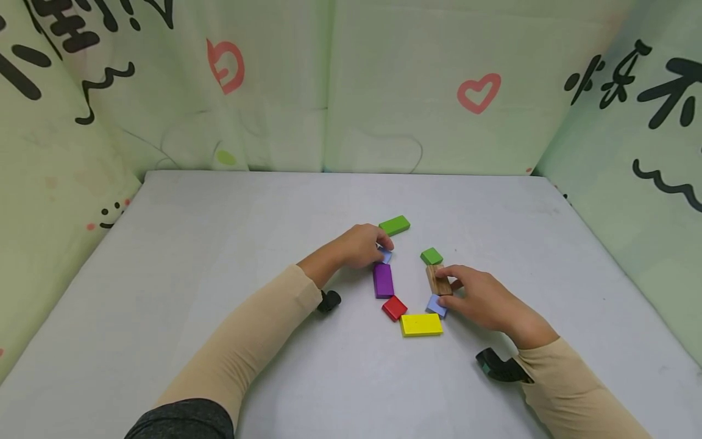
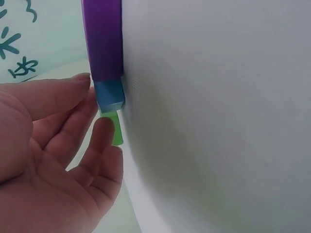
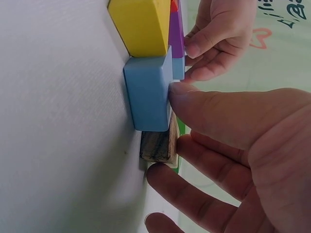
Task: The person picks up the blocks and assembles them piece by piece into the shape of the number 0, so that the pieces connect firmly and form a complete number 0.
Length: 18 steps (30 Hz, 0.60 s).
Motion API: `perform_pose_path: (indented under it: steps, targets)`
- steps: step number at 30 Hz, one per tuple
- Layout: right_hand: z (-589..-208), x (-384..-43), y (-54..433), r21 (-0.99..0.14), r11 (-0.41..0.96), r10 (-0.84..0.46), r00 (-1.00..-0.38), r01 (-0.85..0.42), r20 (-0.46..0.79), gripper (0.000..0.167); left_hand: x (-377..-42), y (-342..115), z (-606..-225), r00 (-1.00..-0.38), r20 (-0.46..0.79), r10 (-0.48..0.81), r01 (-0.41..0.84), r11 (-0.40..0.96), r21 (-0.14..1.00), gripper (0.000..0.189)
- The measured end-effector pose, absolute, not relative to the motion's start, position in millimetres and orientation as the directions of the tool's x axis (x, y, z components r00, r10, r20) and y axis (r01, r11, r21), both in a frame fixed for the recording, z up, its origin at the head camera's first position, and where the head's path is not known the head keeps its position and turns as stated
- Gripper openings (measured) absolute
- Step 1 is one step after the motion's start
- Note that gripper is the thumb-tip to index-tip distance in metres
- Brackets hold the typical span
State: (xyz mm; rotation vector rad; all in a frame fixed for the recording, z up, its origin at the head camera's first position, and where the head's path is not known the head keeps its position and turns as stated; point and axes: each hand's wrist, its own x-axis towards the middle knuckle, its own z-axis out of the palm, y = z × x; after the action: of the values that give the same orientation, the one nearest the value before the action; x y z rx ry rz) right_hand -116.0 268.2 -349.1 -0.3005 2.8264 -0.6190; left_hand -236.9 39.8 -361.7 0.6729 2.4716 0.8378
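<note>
My left hand [image 1: 362,245] pinches a small light blue block [image 2: 109,95] between thumb and fingers, at the end of a purple block [image 1: 383,281]. A green block [image 1: 395,225] lies just beyond these fingers. On the other side, my right hand [image 1: 482,299] rests its thumb on a second light blue block [image 3: 148,94]. Its other fingertips touch a brown wooden block [image 1: 439,280], and those fingers are only loosely bent. A smaller green block [image 1: 431,256] sits at the wooden block's far end.
A red block [image 1: 394,308] and a yellow block [image 1: 421,325] join the two sides at the near end, so the blocks form a curved outline. They lie on a white tabletop [image 1: 219,231]. Pale green printed curtains [image 1: 395,91] stand behind and on both sides.
</note>
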Motion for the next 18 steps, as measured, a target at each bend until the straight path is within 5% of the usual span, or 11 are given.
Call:
perform_pose_path:
  steps: [18]
  targets:
    - [-351, -116, 270, -0.441, 0.885, -0.248, -0.953, -0.15, -0.173, 0.053, -252, 49, -357, -0.867, -0.124, 0.483, 0.263, 0.655, 0.708, 0.036]
